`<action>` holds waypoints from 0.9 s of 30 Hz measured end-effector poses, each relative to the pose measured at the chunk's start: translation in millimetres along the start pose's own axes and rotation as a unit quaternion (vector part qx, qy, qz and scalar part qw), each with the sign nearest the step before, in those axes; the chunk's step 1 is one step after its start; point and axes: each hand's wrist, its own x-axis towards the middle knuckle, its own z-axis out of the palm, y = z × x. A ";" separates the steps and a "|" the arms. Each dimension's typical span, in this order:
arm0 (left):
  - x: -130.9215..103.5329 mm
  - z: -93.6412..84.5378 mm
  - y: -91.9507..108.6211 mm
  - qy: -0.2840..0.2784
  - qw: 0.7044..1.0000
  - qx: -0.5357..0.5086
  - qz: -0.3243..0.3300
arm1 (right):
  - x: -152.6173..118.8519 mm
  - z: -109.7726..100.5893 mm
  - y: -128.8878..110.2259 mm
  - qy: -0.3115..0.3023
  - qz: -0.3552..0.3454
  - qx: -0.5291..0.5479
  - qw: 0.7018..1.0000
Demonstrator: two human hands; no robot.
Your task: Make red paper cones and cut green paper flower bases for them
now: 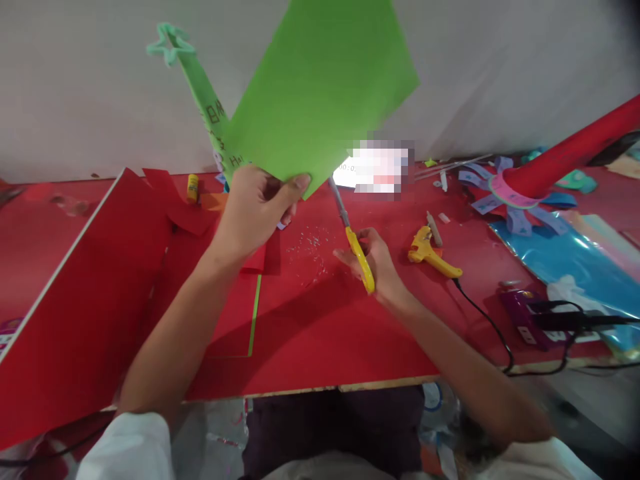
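Observation:
My left hand is closed on the lower edge of a sheet of green paper, held up above the table with the thumb on its near side. In my right hand are yellow-handled scissors, their grey blades pointing up and away, with the tip just below the paper's lower right side. Whether the blades touch the paper I cannot tell. Behind the left hand rises a green strip with handwriting, topped by a pale green star shape; its lower end is hidden by the sheet.
Small white scraps lie on the red table. A lit screen is behind the scissors. A corded yellow glue gun, blue sheets and a purple box are right. Leftward stand a red board and a glue stick.

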 end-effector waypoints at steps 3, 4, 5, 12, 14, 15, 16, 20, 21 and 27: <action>1.9 16.3 7.3 0.001 1.000 -0.009 -0.020 | -9.5 6.9 0.0 0.020 0.017 0.120 0.992; 2.5 21.9 8.8 0.002 1.000 -0.019 -0.023 | -12.6 9.2 1.2 0.012 0.013 0.152 0.988; 2.9 27.0 9.6 0.003 0.999 -0.030 -0.025 | -15.5 11.1 2.6 -0.004 0.009 0.179 0.984; -2.7 45.1 -2.3 0.011 0.993 -0.103 -0.062 | -26.1 13.7 4.1 -0.126 0.034 0.260 0.957; -4.5 46.5 -5.2 0.019 0.989 -0.125 -0.076 | -27.3 14.3 3.3 -0.152 0.041 0.264 0.952; -4.9 46.9 -5.7 0.025 0.987 -0.134 -0.083 | -27.7 15.0 3.4 -0.163 0.044 0.265 0.949; -5.0 47.1 -5.7 0.029 0.985 -0.141 -0.090 | -27.8 15.9 4.1 -0.176 0.043 0.264 0.947; -4.0 45.5 -2.2 0.032 0.982 -0.153 -0.105 | -25.7 19.7 11.8 -0.206 0.005 0.237 0.949; -3.8 44.6 -1.2 0.030 0.983 -0.150 -0.105 | -24.7 20.1 14.7 -0.203 -0.013 0.222 0.954; -4.3 40.3 0.9 -0.006 0.991 -0.106 -0.087 | -20.2 13.8 28.0 -0.147 -0.095 0.149 0.973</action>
